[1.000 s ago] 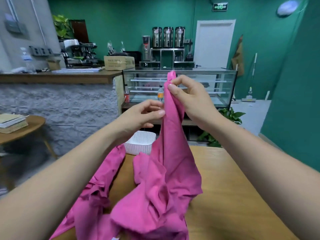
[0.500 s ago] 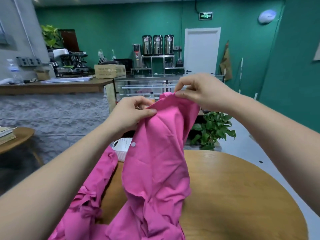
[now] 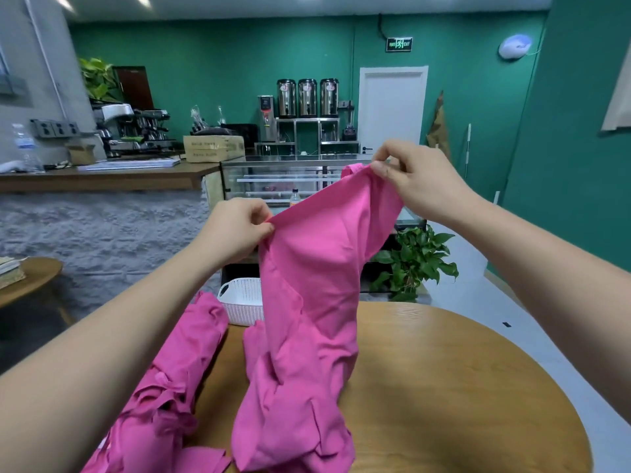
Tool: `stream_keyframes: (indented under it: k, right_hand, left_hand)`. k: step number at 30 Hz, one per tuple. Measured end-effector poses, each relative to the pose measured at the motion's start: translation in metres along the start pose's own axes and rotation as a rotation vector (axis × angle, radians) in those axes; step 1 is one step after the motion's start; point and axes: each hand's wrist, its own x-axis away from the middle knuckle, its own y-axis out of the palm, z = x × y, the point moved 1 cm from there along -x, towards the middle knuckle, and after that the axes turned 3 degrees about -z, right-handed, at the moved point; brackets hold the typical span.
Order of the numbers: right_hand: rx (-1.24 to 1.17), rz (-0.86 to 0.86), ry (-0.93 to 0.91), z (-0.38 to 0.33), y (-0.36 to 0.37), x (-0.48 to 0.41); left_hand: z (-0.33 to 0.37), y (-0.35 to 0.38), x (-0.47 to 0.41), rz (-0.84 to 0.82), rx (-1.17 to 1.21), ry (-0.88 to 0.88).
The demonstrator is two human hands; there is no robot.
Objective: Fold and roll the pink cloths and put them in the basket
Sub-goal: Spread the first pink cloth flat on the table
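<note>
Left hand (image 3: 235, 230) and right hand (image 3: 420, 179) pinch a pink cloth's (image 3: 317, 302) top edge with curled fingers (image 3: 382, 170); its lower end pools on the tabletop (image 3: 444, 370), white basket (image 3: 239, 303) at eleven o'clock.

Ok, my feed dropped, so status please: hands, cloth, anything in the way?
Left hand and right hand pinch the top edge of the cloth. Its bottom bunched on the table. Basket behind it, partly hidden; second cloth at left.

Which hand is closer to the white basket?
Left. The left hand pinches the pink cloth's top edge almost straight above the white basket. The right hand pinches the same edge higher up and farther to the right.
</note>
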Motion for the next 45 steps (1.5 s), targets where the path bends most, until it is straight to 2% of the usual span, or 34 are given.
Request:
stream_keyframes:
  k: [2,6,8,10,13,17,21,23,27,29,31,34,37,39,42,45]
  right_hand:
    - [-0.054,0.008,0.024,-0.005,0.001,-0.004]
    - [-0.217,0.134,0.120,-0.005,0.002,-0.009]
    - [-0.304,0.163,0.158,-0.004,0.005,-0.008]
    - [-0.323,0.102,0.144,-0.007,0.007,-0.006]
    - [-0.198,-0.018,0.013,-0.020,0.009,-0.003]
    - [-0.024,-0.040,-0.147,-0.033,0.011,-0.003]
    - [-0.009,0.011,-0.153,-0.029,0.006,0.001]
    - [-0.020,0.022,-0.141,-0.024,0.005,0.007]
    - [0.010,-0.042,-0.082,-0.013,0.004,0.017]
    - [0.031,-0.114,-0.012,-0.008,0.006,0.023]
    - [-0.068,-0.211,0.073,-0.005,0.014,0.031]
    - [-0.459,-0.302,0.151,0.002,0.036,0.044]
    - [-0.741,-0.254,0.229,0.008,0.056,0.052]
    - [-0.876,-0.161,0.282,0.010,0.064,0.056]
    - [-0.918,-0.006,0.322,0.011,0.064,0.054]
    - [-0.942,-0.009,0.319,0.005,0.057,0.048]
  left_hand:
    - [0.013,0.001,-0.001,-0.047,0.146,-0.009]
    - [0.036,0.007,0.002,-0.122,0.638,-0.109]
    - [0.046,0.005,0.002,-0.127,0.749,-0.129]
    - [0.055,0.001,-0.001,-0.148,0.750,-0.105]
    - [0.076,-0.004,-0.003,-0.243,0.805,-0.015]
    - [0.099,-0.007,-0.003,-0.296,0.806,0.102]
    - [0.098,-0.001,-0.004,-0.315,0.782,0.123]
    - [0.098,0.004,-0.004,-0.357,0.850,0.102]
    - [0.102,0.005,-0.003,-0.399,1.025,0.061]
    - [0.101,0.006,-0.004,-0.361,1.040,0.043]
    - [0.100,0.007,-0.003,-0.300,0.992,0.051]
    - [0.098,0.007,0.002,-0.264,1.004,0.048]
    - [0.094,0.006,0.007,-0.234,0.993,0.057]
    - [0.087,0.006,0.008,-0.194,0.962,0.058]
    - [0.072,0.004,0.005,-0.085,0.793,0.076]
    - [0.067,0.003,0.008,-0.048,0.680,0.089]
